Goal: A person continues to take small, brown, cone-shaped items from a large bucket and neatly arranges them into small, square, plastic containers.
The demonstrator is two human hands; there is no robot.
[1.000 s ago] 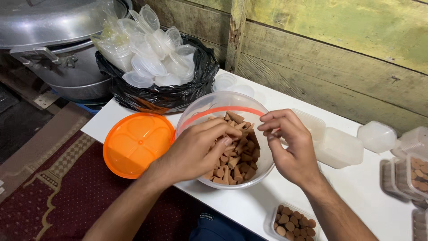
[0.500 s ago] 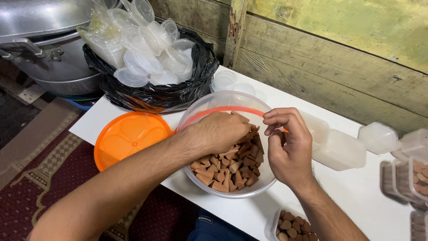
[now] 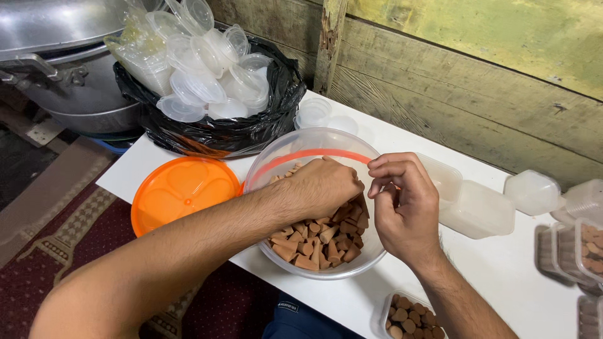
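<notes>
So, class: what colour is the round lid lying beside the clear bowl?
Orange; the lid shows plainly in the head view, left of the bowl.

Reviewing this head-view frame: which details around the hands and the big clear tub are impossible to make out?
- Left hand: its fingertips are buried among the brown cone pieces in the clear tub, so any grip is hidden.
- Right hand: the curled fingers hide whether it pinches a piece.
- Filled containers at the right edge: blurred and cut off.
- Small tray at the bottom edge: partly cut off.
- Metal pot: cropped at the top left.
</notes>
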